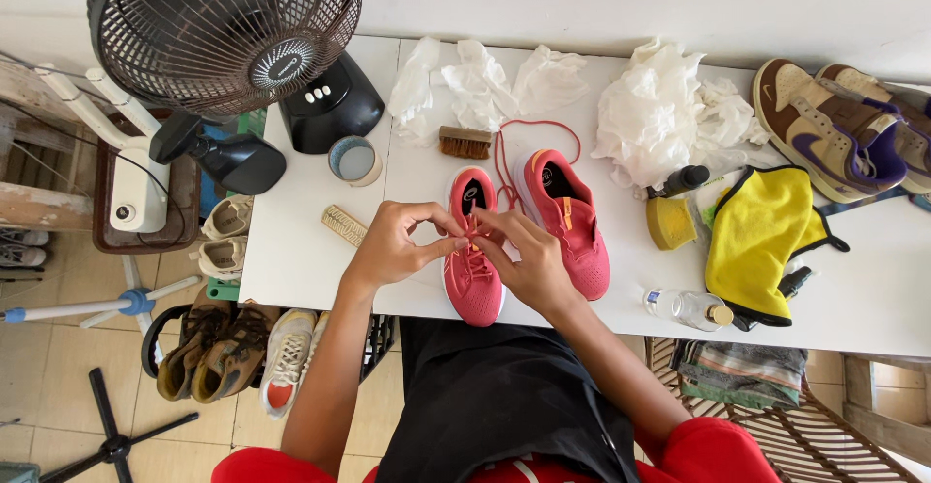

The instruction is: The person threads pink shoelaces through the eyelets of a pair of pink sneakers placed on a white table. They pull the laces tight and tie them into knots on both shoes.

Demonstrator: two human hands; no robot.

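Seen from above, near table edge: left hand [393, 245] and right hand [529, 260], fingertips pressed together, pinching red laces over a pink sneaker [472, 274]. Likely mid-lacing; needing steady tension next. Beyond: second pink sneaker [570, 221], loose red lace [514, 139], small brush [465, 142], crumpled white cloths [669, 110].

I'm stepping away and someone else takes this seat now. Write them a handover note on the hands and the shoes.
Left hand: pinching the red lace at the near pink shoe, fingers closed on it.
Right hand: also gripping the lace at the same shoe's eyelets.
Second pink shoe: lies just right on the white table, a loose red lace looping behind it.
Done: near shoe looks laced over its lower part.
Left: its top eyelets; the second shoe seems unlaced.
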